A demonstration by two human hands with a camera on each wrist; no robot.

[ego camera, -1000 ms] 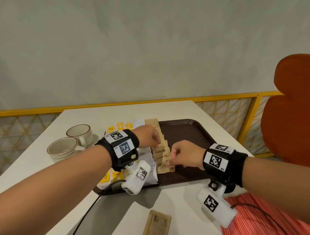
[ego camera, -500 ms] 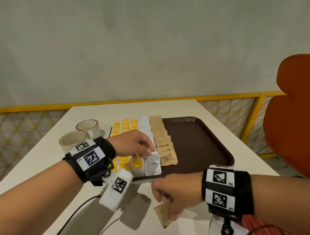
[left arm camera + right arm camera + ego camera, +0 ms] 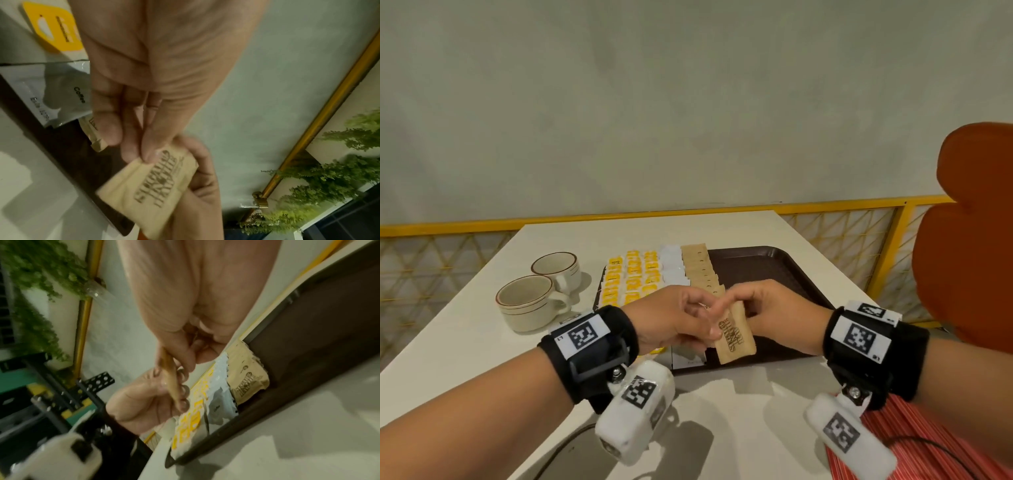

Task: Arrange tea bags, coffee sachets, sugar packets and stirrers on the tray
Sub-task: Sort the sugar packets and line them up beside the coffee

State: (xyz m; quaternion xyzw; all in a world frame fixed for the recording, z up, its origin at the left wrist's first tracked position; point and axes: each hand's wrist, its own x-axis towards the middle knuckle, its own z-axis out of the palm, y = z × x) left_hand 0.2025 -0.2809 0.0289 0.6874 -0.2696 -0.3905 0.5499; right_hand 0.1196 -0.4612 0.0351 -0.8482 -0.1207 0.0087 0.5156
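Observation:
Both hands meet above the front edge of the dark brown tray [image 3: 774, 270]. Between them is a brown sugar packet [image 3: 734, 337] with dark print. My left hand [image 3: 688, 320] pinches its upper edge [image 3: 152, 186] with thumb and fingertips. My right hand [image 3: 763, 305] grips it from the other side, and the right wrist view shows the sugar packet [image 3: 170, 378] edge-on. The tray's left part holds rows of yellow tea bags [image 3: 633, 277], white coffee sachets [image 3: 671, 263] and brown sugar packets [image 3: 698, 267]. The front of those rows is hidden behind my hands.
Two cream cups [image 3: 530, 301] stand on the white table left of the tray. An orange chair back [image 3: 969, 240] rises at the right. A red striped bundle [image 3: 914, 445] lies at the near right corner under a black cable. A yellow rail [image 3: 825, 205] runs behind the table.
My right hand took a brown sugar packet off the table in front of the tray and raised it over the tray. My left hand left the sachet rows and pinched the same packet.

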